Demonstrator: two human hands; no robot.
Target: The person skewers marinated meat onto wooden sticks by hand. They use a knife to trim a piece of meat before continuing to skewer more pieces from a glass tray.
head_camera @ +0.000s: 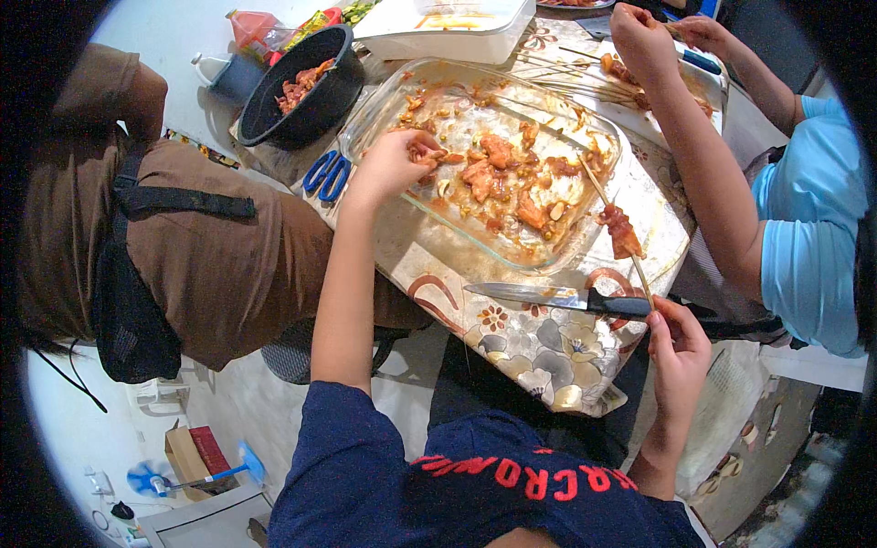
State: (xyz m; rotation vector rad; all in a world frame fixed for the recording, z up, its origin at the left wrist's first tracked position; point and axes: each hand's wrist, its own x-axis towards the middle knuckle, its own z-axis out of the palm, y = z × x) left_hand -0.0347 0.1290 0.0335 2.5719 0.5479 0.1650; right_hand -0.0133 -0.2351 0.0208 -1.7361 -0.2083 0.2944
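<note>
My right hand (pixel 678 339) grips the lower end of a bamboo skewer (pixel 643 277). Raw marinated meat (pixel 620 231) is threaded along the skewer's middle, and its upper end reaches over the rim of a glass baking dish (pixel 473 243). Inside that dish, my left hand (pixel 401 161) pinches a small reddish piece of meat (pixel 449 158) at its fingertips. Several chunks of marinated meat (pixel 488 171) lie in the dish among sauce and bits of garlic. A kitchen knife (pixel 541 294) rests on the flowered tablecloth (pixel 548 349), its black handle partly behind the skewer.
Blue-handled scissors (pixel 327 176) lie left of the dish. Beyond stand a black basin (pixel 301 103) holding meat and a white plastic tub (pixel 445 38). At right, a co-worker's hands (pixel 644 41) work above a white board (pixel 716 103) with skewers. Another person (pixel 205 233) sits at left.
</note>
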